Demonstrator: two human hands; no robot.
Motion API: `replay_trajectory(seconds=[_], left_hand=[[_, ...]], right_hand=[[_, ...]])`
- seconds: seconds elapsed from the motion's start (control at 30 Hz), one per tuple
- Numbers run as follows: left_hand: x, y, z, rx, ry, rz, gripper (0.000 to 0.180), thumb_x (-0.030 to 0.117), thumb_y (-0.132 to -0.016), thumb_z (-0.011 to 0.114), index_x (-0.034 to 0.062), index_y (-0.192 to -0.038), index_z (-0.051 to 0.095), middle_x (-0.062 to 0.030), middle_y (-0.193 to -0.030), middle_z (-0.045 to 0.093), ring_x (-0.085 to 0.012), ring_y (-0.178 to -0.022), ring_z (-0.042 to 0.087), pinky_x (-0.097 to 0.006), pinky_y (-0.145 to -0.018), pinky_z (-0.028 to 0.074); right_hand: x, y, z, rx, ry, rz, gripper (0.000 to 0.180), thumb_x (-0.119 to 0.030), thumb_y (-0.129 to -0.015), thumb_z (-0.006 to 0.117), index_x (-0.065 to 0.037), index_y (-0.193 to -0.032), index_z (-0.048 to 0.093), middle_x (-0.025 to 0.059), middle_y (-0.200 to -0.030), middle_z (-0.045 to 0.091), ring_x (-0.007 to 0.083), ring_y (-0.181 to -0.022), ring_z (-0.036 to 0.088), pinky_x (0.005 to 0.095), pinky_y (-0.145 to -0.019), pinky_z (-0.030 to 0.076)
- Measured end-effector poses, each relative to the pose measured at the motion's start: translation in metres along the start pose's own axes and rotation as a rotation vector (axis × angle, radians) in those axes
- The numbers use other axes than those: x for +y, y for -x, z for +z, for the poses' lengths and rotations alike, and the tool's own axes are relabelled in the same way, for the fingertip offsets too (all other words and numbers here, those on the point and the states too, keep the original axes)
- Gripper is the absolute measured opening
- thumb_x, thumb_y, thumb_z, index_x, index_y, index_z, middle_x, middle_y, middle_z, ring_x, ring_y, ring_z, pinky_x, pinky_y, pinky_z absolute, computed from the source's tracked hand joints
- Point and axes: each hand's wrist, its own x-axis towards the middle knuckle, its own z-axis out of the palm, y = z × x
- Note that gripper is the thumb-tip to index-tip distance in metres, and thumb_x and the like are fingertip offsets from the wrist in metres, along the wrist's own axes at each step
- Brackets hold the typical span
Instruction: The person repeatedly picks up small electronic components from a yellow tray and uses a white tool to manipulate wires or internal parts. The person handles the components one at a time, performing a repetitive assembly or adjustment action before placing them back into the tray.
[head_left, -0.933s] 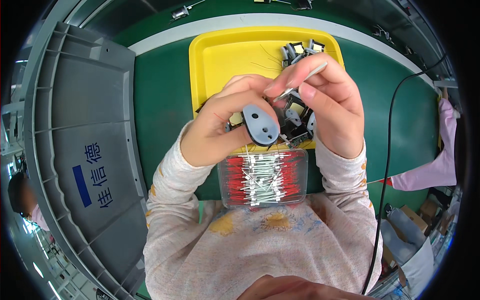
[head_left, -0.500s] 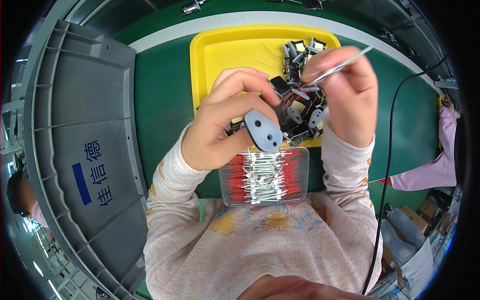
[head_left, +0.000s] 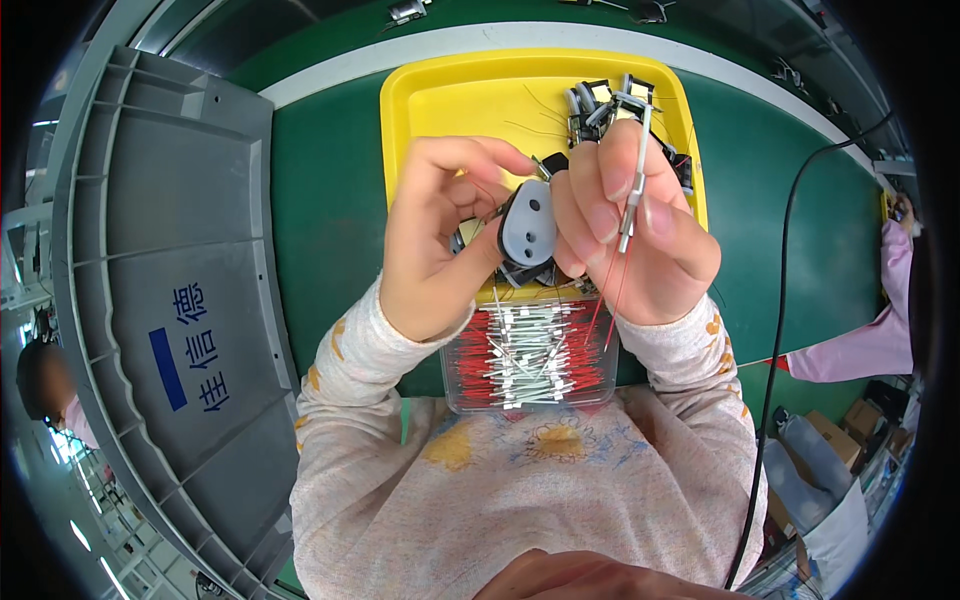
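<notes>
Grey oval part (head_left: pixel 527 226) (light, rigid, judged) is pinched at its rim by left hand (head_left: pixel 440 240); right hand (head_left: pixel 630 230) is closed on thin, bendable red-leaded component (head_left: pixel 632 190), best held by its sleeve.

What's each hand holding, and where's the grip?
Left hand: grey oval part, pinched at its left edge. Right hand: white-sleeved red-wire component, fingers mid-sleeve.
</notes>
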Motion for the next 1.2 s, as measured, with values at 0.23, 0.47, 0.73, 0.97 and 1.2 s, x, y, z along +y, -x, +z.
replay_trajectory(seconds=[0.23,0.47,0.73,0.97,1.2], left_hand=[[0.001,-0.002,0.000,0.071,-0.173,0.102,0.027,0.000,-0.078,0.059,-0.0020,-0.098,0.041,-0.0201,-0.121,0.041,-0.0136,-0.077,0.058,-0.024,-0.067,0.048],[0.002,0.003,-0.001,-0.020,0.094,0.033,0.034,0.011,-0.075,0.068,-0.0011,-0.097,0.045,-0.0198,-0.113,0.052,-0.0182,-0.088,0.058,-0.028,-0.076,0.047],[0.005,0.000,-0.004,0.043,0.076,0.060,0.042,0.010,-0.067,0.073,0.0008,-0.102,0.052,-0.0208,-0.113,0.052,-0.0262,-0.098,0.057,-0.033,-0.082,0.048],[-0.012,-0.002,-0.003,0.105,-0.208,0.466,0.050,0.037,-0.058,0.076,-0.0016,-0.087,0.063,-0.0140,-0.110,0.052,-0.0234,-0.093,0.050,-0.036,-0.085,0.039],[-0.014,0.002,0.001,0.026,0.132,0.302,0.048,0.023,-0.061,0.078,-0.0027,-0.097,0.059,-0.0098,-0.093,0.060,-0.0235,-0.090,0.052,-0.033,-0.079,0.042]], right_hand=[[0.005,0.000,0.002,0.079,-0.049,-0.060,0.015,-0.013,-0.083,0.047,-0.002,-0.095,0.048,0.0104,-0.077,0.054,0.0188,-0.071,0.054,0.0320,-0.067,0.046],[0.007,0.001,0.003,0.098,0.082,-0.054,0.013,-0.008,-0.083,0.049,-0.002,-0.094,0.049,0.0095,-0.079,0.056,0.0179,-0.073,0.056,0.0305,-0.068,0.046],[-0.006,0.003,0.012,0.150,0.607,-0.285,0.021,-0.018,-0.080,0.054,-0.004,-0.093,0.043,0.0095,-0.075,0.050,0.0200,-0.064,0.050,0.0312,-0.057,0.046],[-0.026,0.008,0.009,-0.183,1.164,-0.740,0.025,-0.012,-0.079,0.061,-0.003,-0.093,0.042,0.0120,-0.078,0.052,0.0233,-0.068,0.053,0.0319,-0.059,0.049],[-0.027,0.019,0.025,-0.202,1.448,-0.769,0.037,-0.002,-0.068,0.068,-0.003,-0.092,0.040,0.0162,-0.082,0.055,0.0285,-0.072,0.057,0.0354,-0.061,0.053]])
